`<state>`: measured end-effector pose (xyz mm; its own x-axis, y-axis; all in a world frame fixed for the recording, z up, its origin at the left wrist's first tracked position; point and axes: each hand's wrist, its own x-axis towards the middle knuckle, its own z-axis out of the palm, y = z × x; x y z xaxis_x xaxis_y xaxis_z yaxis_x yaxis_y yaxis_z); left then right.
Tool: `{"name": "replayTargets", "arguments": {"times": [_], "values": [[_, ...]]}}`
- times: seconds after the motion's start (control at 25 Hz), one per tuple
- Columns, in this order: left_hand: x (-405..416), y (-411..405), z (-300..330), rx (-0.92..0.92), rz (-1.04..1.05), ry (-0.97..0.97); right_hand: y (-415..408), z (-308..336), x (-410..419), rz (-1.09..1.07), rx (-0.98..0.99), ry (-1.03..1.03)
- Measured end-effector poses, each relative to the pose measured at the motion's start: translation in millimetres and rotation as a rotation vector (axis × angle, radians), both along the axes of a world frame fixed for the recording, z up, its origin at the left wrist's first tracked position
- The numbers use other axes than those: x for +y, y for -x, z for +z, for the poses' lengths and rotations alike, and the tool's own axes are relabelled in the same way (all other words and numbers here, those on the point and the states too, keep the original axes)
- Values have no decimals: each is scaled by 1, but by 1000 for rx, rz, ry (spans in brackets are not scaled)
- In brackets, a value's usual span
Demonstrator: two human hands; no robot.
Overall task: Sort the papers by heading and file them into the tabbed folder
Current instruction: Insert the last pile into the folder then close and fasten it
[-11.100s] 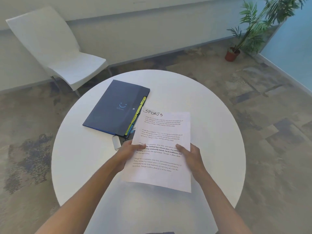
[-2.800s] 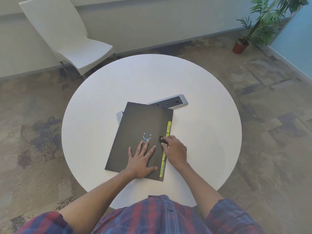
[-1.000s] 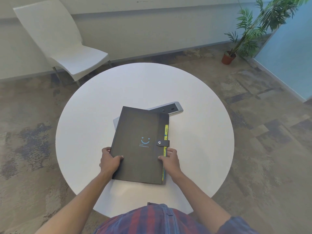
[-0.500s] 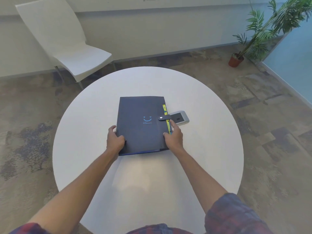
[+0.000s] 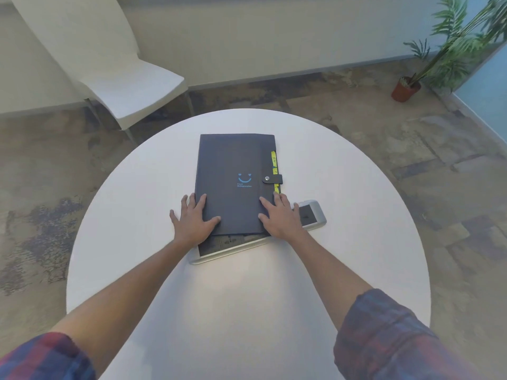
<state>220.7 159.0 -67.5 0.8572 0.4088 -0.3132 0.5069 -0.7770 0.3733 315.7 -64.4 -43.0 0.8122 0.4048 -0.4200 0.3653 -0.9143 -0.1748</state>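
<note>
The dark tabbed folder (image 5: pixel 230 171) lies closed on the round white table (image 5: pixel 343 215), its snap strap fastened on the right edge. Yellow index tabs (image 5: pixel 273 160) stick out along that edge. My left hand (image 5: pixel 193 220) lies flat with spread fingers on the folder's near left corner. My right hand (image 5: pixel 279 218) rests flat on the near right corner. No loose papers are in sight.
A grey power strip (image 5: pixel 310 215) is set in the tabletop under the folder's near end, showing past my right hand. A white chair (image 5: pixel 123 78) stands at the back left. A potted plant (image 5: pixel 406 89) stands on the floor at the back right.
Both hands have slid the folder farther away across the table and gone from gripping its near edge to lying flat on it. The power strip now shows at the folder's near end.
</note>
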Motion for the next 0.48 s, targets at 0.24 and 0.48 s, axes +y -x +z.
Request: {"name": "replayTargets", "arguments": {"times": [0.24, 0.48], "values": [[13, -35, -3, 11, -9, -30, -41, -3, 17, 18, -7, 12], [21, -33, 8, 0, -34, -123, -44, 17, 15, -47, -46, -140]]}}
